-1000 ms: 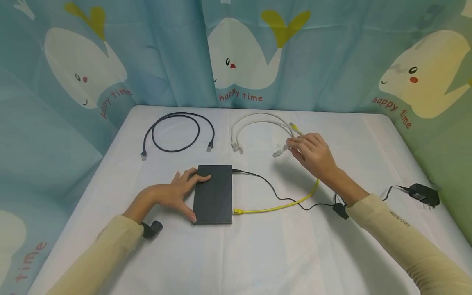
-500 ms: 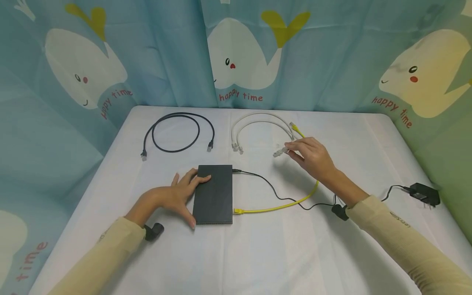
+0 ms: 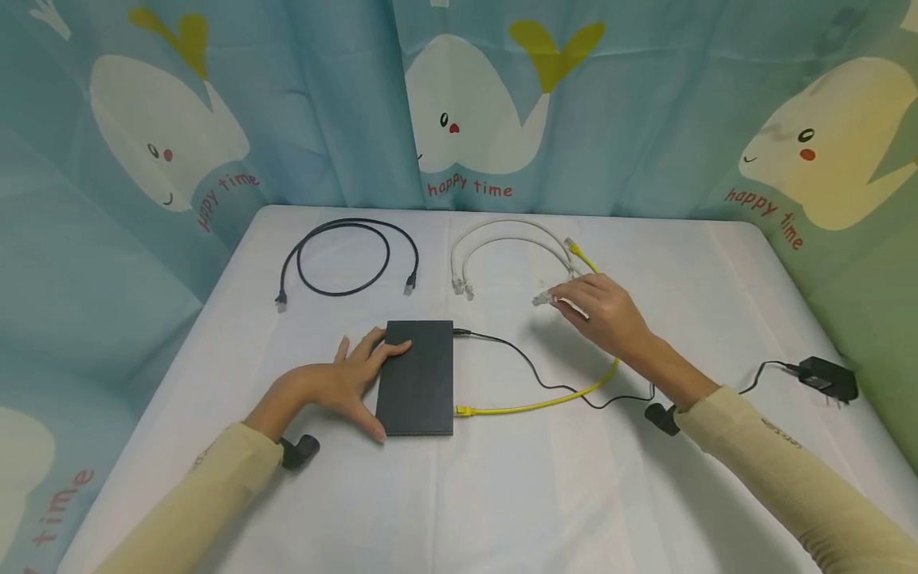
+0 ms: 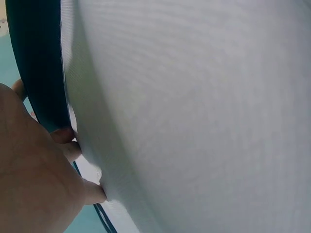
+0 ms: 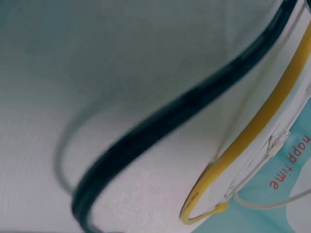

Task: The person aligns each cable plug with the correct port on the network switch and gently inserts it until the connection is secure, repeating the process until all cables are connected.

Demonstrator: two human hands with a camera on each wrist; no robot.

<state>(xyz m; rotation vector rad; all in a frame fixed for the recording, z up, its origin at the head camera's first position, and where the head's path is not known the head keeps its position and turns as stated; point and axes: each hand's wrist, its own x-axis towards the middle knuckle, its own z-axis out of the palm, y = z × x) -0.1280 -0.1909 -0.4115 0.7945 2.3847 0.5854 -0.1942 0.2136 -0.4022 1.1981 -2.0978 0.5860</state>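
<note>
1. We see a flat, dark, rectangular box (image 3: pixel 416 379) lying on the worktop (image 3: pixel 502 494), left of the middle, its longer sides running near to far.
2. Our left hand (image 3: pixel 343 388) spreads its fingers along the box's left edge, fingertips resting on top towards the far end, thumb at the near left corner.
3. Our right hand (image 3: pixel 608 315) pinches the plug end of the white cables (image 3: pixel 511 222), to the right of the box and farther off; we cannot tell whether it has both ends. The cables arc away on the far side, their other two clear plugs lying side by side at the left.
4. A yellow cable (image 3: pixel 516 410) is plugged into the box's right side, close to the near corner; it curves under our right hand, and its other plug lies beyond.
5. A thin black cord (image 3: pixel 502 342) leaves the same side near the far corner and snakes right, crossing the yellow cable.
6. A black power adapter (image 3: pixel 827 379) sits near the right edge; a dark cable (image 3: pixel 343 295) lies looped at the far left.
7. The far edge, with rounded corners, meets a curtain (image 3: pixel 323 119). Broad white cloth stretches nearward of the box, with narrower strips between box and loops.
</note>
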